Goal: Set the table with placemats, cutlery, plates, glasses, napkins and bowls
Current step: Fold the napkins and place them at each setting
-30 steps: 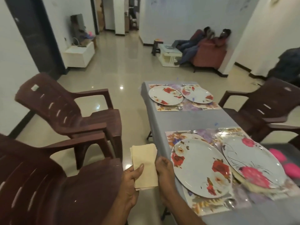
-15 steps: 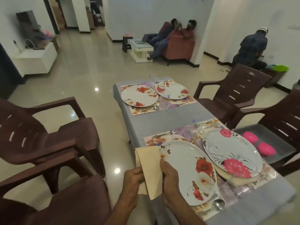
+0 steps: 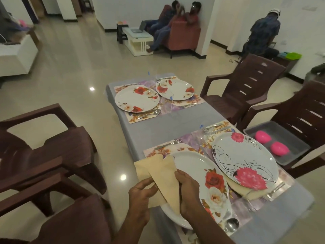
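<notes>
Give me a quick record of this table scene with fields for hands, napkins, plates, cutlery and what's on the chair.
left hand: grips beige napkins from below
right hand: pinches the napkins over the near plate's edge
near plate: red rose pattern, on a placemat
plates: four on the table, two near, two far
cutlery: fork beyond the near plate, spoon at its near side
chair at right: grey tray holding two pink bowls

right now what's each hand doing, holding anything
Left hand: gripping the tan napkins at their lower edge.
Right hand: pinching the same napkins, over the near plate.
</notes>
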